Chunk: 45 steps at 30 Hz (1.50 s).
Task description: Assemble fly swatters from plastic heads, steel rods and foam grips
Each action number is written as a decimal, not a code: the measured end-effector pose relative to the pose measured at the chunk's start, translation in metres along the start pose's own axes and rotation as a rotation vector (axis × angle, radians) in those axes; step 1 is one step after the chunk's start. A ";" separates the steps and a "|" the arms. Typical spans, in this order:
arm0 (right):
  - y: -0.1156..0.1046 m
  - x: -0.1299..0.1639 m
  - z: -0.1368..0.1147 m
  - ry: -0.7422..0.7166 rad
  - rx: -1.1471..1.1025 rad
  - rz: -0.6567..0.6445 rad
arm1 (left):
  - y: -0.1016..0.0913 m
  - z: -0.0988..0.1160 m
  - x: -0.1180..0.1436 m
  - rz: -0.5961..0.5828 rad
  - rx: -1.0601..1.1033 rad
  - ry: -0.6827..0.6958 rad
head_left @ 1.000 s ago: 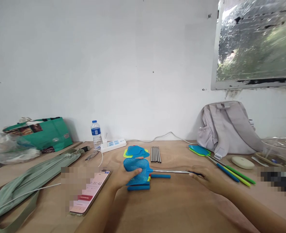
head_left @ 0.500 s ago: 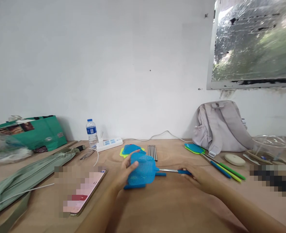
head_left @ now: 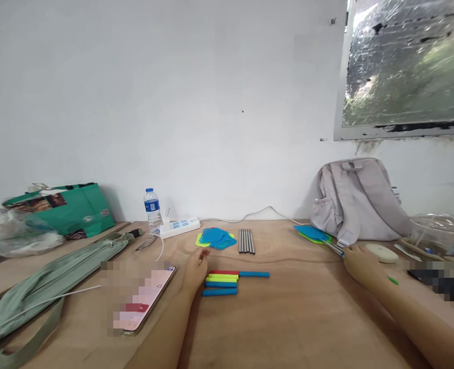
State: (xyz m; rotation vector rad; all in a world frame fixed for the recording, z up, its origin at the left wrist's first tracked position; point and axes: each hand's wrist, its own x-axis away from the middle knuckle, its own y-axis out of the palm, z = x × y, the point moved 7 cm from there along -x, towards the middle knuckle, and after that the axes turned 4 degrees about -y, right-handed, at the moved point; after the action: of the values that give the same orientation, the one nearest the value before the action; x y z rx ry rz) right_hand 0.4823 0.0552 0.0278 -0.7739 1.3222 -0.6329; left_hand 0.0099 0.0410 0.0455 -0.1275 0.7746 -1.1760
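"What is lying beside the backpack [head_left: 359,200]?"

"Swatters [head_left: 313,233]; the right hand [head_left: 359,264] is covering most handles [head_left: 393,280], its grip impossible to tell."

"And the left hand [head_left: 196,267]?"

"It is curling loosely, apparently empty, near blue heads [head_left: 217,237]."

Hands [head_left: 196,266] [head_left: 359,264] well apart, left half-curled

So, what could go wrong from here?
The right hand covers the handle ends of the swatters, close to the cream oval object, which it might nudge.

The left hand is right beside the coloured tubes; a brush could scatter or roll them.

The left forearm passes near the phone, so a sideways sweep might knock it.
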 end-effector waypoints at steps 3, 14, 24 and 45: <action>-0.012 -0.004 -0.071 -0.224 -0.138 0.028 | 0.003 0.004 -0.002 -0.007 -0.067 0.058; 0.025 -0.055 -0.226 -0.386 -0.714 -0.123 | 0.030 -0.025 -0.047 -0.064 -0.498 0.312; 0.033 -0.060 -0.224 -0.340 -0.557 -0.211 | 0.046 -0.053 -0.062 -0.196 -0.571 0.227; 0.037 -0.028 -0.137 0.143 -0.723 -0.108 | -0.030 0.003 0.003 0.505 0.042 0.071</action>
State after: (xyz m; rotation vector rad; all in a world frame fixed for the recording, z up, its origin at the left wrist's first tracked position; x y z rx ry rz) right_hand 0.3414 0.0814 0.0054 -1.4100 1.6702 -0.2817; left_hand -0.0113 0.0256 0.0608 0.1413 0.7861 -0.7183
